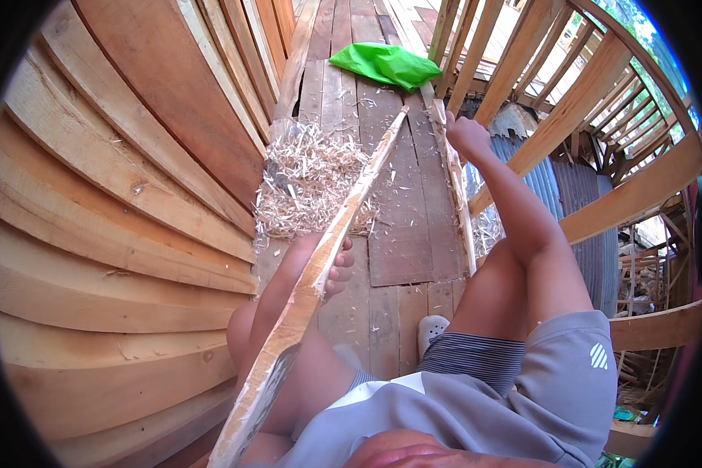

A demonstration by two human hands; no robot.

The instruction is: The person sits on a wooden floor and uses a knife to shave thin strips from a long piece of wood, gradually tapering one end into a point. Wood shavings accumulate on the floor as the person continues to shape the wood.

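A long, rough-hewn wooden pole [351, 204] slants from the lower left, close to me, up to its narrow tip over the floorboards. My left hand [338, 269] is wrapped round its middle, the fingers curled on its right side. Pale cut faces and patches of brown show along the pole. Out to the right, my right hand [468, 137] is closed in a fist beside the railing, by the upper end of a pale wooden strip [454, 183]. Whatever the fist holds, if anything, is hidden.
Wood shavings [308, 183] are heaped on the plank floor [398, 242]. A bright green bag [386, 65] lies farther off. Stacked boards [125, 257] wall the left side. Wooden railing [554, 117] lines the right, with corrugated sheets [581, 207] below it.
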